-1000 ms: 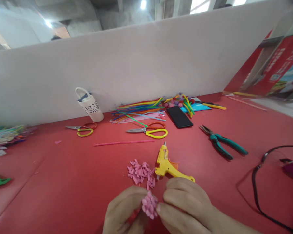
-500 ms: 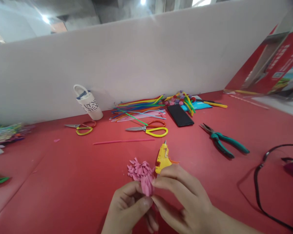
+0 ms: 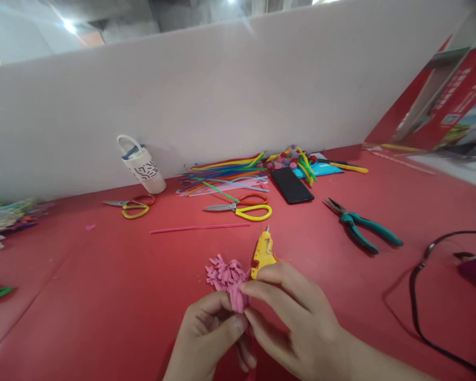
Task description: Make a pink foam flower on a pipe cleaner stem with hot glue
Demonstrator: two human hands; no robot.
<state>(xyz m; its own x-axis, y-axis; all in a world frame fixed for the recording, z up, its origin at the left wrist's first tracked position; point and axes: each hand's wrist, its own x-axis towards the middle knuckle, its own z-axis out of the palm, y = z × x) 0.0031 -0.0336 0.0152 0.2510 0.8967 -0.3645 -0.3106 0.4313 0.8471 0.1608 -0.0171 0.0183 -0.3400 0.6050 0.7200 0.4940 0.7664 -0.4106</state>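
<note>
Between both hands is a small pink fringed flower (image 3: 237,297), its strips bunched upright. My left hand (image 3: 212,333) pinches it low down between thumb and forefinger. My right hand (image 3: 297,320) has its fingertips closed on the flower's right side. Just behind it a heap of pink fringed pieces (image 3: 225,273) lies on the red table; where the heap meets the held flower is hard to make out. Beyond my right fingers lies a yellow hot glue gun (image 3: 263,253), its nozzle pointing away from me and its rear hidden by the hand.
Farther back lie a pink pipe cleaner (image 3: 199,228), scissors (image 3: 238,208), a second pair of scissors (image 3: 131,205), a black phone (image 3: 292,185) and many-coloured pipe cleaners (image 3: 224,177). Green-handled pliers (image 3: 360,227) and a black cable (image 3: 414,296) lie right. A white cup (image 3: 146,170) stands by the partition (image 3: 190,100).
My right fingertips have shifted slightly left over the pink flower, covering more of its top right. The whole view has moved a little; the other things lie as before.
</note>
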